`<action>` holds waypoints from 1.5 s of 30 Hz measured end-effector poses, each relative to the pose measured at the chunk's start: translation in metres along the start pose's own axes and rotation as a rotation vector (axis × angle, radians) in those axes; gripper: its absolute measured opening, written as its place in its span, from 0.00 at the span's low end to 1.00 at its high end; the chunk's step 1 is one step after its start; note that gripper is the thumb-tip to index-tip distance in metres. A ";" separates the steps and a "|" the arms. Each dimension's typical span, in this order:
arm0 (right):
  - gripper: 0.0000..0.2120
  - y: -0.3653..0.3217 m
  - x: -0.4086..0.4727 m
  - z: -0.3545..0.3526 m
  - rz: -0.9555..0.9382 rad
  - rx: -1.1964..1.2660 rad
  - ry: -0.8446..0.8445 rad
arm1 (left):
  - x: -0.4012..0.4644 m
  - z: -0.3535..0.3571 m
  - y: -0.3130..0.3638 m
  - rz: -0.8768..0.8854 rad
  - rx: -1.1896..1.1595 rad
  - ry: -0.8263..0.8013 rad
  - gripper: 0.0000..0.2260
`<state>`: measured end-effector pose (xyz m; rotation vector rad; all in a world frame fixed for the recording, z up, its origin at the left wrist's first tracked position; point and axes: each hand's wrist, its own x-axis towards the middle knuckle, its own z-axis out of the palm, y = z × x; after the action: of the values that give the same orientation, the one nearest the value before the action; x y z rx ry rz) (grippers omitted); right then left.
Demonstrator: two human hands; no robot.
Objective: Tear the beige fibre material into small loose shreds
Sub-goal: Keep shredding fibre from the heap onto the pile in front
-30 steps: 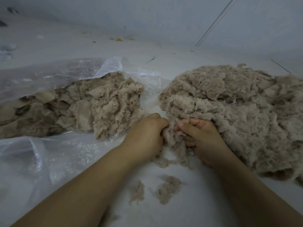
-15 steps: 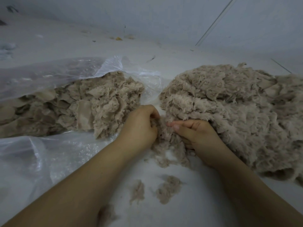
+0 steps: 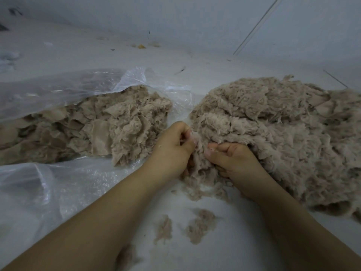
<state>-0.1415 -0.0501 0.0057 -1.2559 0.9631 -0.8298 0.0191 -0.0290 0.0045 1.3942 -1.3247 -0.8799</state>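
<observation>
1. We work on a pale counter [image 3: 244, 249] that meets a pale wall at the far side.
2. The beige fibre material lies in two masses. The large fluffy heap [image 3: 283, 137] sits on the right half of the counter, directly on the surface.
3. The second mass, a pile of flatter torn pieces [image 3: 93, 130], lies on the left, inside the open mouth of a clear plastic bag [image 3: 58, 94]. The bag's film spreads over the pile's far side and across the near left of the counter.
4. Our left hand [image 3: 172, 151] is at the near left edge of the large heap. Its fingers are curled and pinch a tuft of fibre [image 3: 201, 165] that hangs between the two hands.
5. Our right hand [image 3: 232, 161] lies just beside the left hand, thumb on top, fingers curled into the heap's near edge. It grips the same tuft from the other side.
6. The two hands nearly touch, with fibre between them.
7. Loose fibre trails from the tuft down onto the counter below the hands.
8. Two small loose shreds [image 3: 201, 225] lie on the counter nearer to us, between our forearms, apart from the heap.
9. A few small bits of debris [image 3: 141, 46] lie at the foot of the wall, well apart from the work area.
</observation>
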 end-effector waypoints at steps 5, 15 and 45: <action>0.11 -0.001 0.000 -0.001 -0.060 0.013 -0.061 | -0.002 0.002 0.002 0.001 -0.227 -0.029 0.07; 0.13 -0.003 -0.001 -0.001 0.000 0.036 -0.011 | 0.005 -0.004 -0.004 0.130 -0.291 0.245 0.13; 0.13 0.000 0.000 0.001 -0.054 -0.021 0.028 | -0.007 0.006 0.005 0.179 -0.559 0.022 0.11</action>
<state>-0.1406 -0.0496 0.0053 -1.2959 0.9659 -0.8838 0.0115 -0.0229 0.0071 0.8362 -1.0558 -1.0105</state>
